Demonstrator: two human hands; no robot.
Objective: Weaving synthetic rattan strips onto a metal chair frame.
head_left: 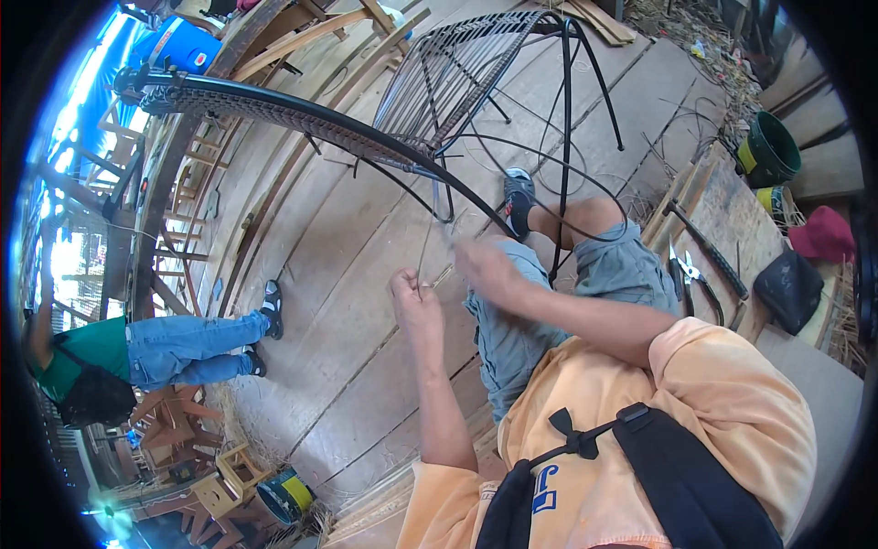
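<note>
A black metal chair frame (402, 154) stands in front of me, part of it woven with dark brown and grey strands (462, 69). Its long curved tube, wrapped in weave, slants down toward my legs. My left hand (418, 302) is closed in a pinch at a thin strand (421, 263) that rises from the fingertips. Just right of it, over my thigh, my right hand (491, 272) is smeared by motion, so its fingers and anything in them cannot be made out. A loose dark strand (599, 174) loops beside my knee.
On a wooden board (722, 215) at my right lie a hammer (704, 247), pliers (691, 270) and a dark pouch (788, 291). A green bucket (770, 151) stands beyond. Another person (183, 348) stands at left, near wooden frames and a yellow-banded bucket (285, 496).
</note>
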